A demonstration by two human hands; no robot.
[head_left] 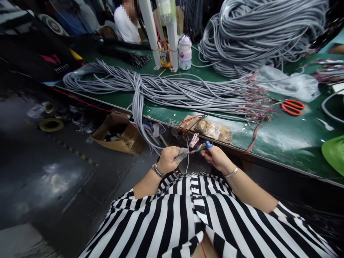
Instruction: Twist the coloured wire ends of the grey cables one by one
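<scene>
My left hand (170,159), with grey wraps on its fingers, is closed around the end of a grey cable (153,144) in front of my body. Thin coloured wires (195,150) fan out of that end toward the right. My right hand (217,158) pinches them, a blue cover (209,144) on its thumb. A pale strand (187,163) hangs down between my hands. Just beyond them, a pink clip-like piece (194,140) is at the bench edge, beside a taped wooden block (209,129). The held cable runs up to a bundle of grey cables (177,91) on the bench.
Orange-handled scissors (292,107) lie right of the bundle's stripped ends, near a clear plastic bag (290,82). Behind are a large cable coil (258,36), a pale bottle (185,53) and white posts. A cardboard box (120,138) stands below left. A person (126,23) is at the back.
</scene>
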